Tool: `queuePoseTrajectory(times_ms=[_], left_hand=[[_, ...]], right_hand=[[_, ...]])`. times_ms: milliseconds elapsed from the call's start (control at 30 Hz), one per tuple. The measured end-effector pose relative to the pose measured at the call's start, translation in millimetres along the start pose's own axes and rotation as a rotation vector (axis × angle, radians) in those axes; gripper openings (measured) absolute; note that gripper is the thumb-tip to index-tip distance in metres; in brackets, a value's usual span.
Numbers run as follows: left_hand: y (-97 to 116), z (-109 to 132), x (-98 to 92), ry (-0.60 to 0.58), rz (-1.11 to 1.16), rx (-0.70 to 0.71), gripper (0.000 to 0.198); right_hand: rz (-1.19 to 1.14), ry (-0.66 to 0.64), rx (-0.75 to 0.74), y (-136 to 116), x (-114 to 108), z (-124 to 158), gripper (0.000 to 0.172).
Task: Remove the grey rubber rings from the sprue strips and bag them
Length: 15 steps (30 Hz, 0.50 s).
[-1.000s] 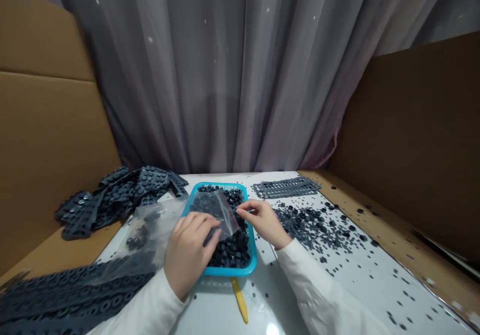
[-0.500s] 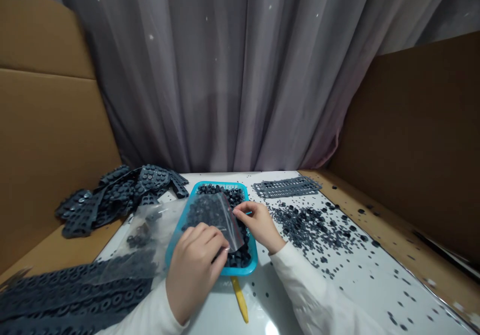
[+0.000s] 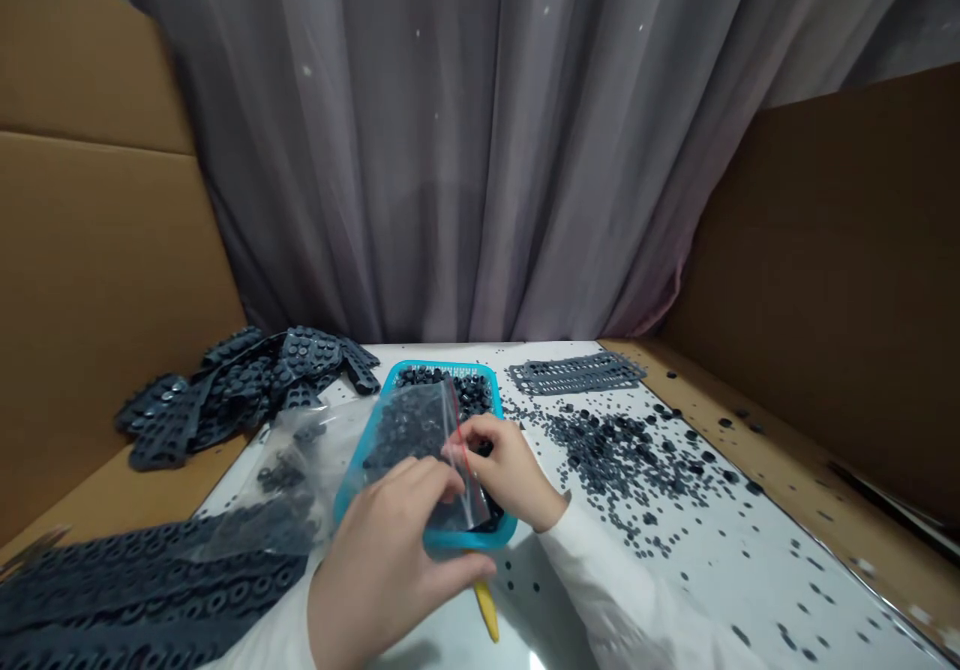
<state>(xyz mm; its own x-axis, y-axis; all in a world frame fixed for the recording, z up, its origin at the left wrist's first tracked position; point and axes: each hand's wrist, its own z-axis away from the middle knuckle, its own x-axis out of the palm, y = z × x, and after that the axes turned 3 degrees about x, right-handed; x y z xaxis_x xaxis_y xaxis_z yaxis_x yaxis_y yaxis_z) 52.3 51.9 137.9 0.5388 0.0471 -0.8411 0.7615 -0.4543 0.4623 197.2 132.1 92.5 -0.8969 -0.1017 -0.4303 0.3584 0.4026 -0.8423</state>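
A clear zip-lock bag (image 3: 409, 420) with a red line along its mouth lies across a blue plastic basket (image 3: 431, 540). Small black rubber pieces (image 3: 472, 390) fill the basket and show through the film. At the bag's mouth, my right hand (image 3: 510, 465) pinches the zip edge between thumb and fingers. My left hand (image 3: 390, 560) is over the basket's near left side, its thumb spread away from the bent fingers. Those fingertips are close to the bag's mouth; whether they touch the film is unclear. Partly under the left thumb, a yellow pen-like tool (image 3: 486, 610) lies on the table.
Loose black bits (image 3: 622, 450) are scattered over the white table on the right, below a perforated grey rubber sheet (image 3: 577, 373). Moulded rubber sheets (image 3: 247, 390) are heaped at back left, with studded strips (image 3: 150, 590) at front left. Cardboard walls (image 3: 90, 280) flank both sides.
My left hand has come lower and nearer, its thumb moving away from its fingers. My right hand has shifted slightly down and left along the bag's mouth.
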Motion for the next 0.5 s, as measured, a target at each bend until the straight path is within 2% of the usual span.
queuePoseTrajectory(times_ms=[100, 167, 267, 367, 433, 500], left_hand=[[-7, -5, -2.5, 0.063, 0.064, -0.169, 0.027], [-15, -9, -1.1, 0.075, 0.113, -0.226, 0.024], [-27, -12, -0.3, 0.069, 0.168, -0.206, 0.015], [-33, -13, -5.8, 0.067, 0.224, -0.161, 0.009], [-34, -13, -13.9, 0.111, 0.232, -0.153, 0.01], [-36, -13, -25.9, 0.199, 0.193, -0.166, 0.009]], right_hand=[[-0.011, -0.065, -0.112, -9, 7, 8, 0.006], [0.01, -0.137, -0.201, -13, 10, 13, 0.016], [0.036, -0.241, -0.283, -17, 12, 19, 0.032], [0.071, -0.335, -0.277, -21, 10, 21, 0.037], [0.109, -0.334, -0.258, -24, 6, 20, 0.036], [0.116, -0.231, -0.267, -24, -3, 16, 0.028]])
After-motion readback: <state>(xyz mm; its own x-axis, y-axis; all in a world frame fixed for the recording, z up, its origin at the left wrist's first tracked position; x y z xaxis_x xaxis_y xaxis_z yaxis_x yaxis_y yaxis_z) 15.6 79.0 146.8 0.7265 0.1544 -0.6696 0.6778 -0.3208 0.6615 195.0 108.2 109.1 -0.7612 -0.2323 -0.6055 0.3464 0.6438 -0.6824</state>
